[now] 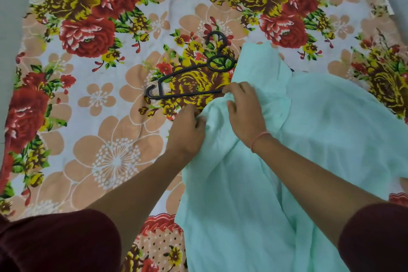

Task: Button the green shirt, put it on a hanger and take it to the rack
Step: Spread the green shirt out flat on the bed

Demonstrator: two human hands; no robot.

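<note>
1. I am looking down at a pale green shirt point(287, 161) that is lying crumpled across the lower right of the frame, spreading over a floral bedsheet point(99, 128)
2. My left hand point(187, 132) is sitting at centre frame on the shirt's left edge, fingers curling in and pinching a fold of the fabric
3. My right hand point(245, 112) is resting just right of it, fingers bending down and gripping bunched cloth near the shirt's upper edge; a pink band point(260, 139) is circling that wrist
4. A black hanger point(189, 79) is lying flat on the sheet just above my hands, its hook pointing toward the top of the frame and its right end disappearing under the shirt
5. I cannot tell whether any buttons are fastened, since the folds are hiding them
6. Dark maroon sleeves point(375, 238) are showing at both lower corners
</note>
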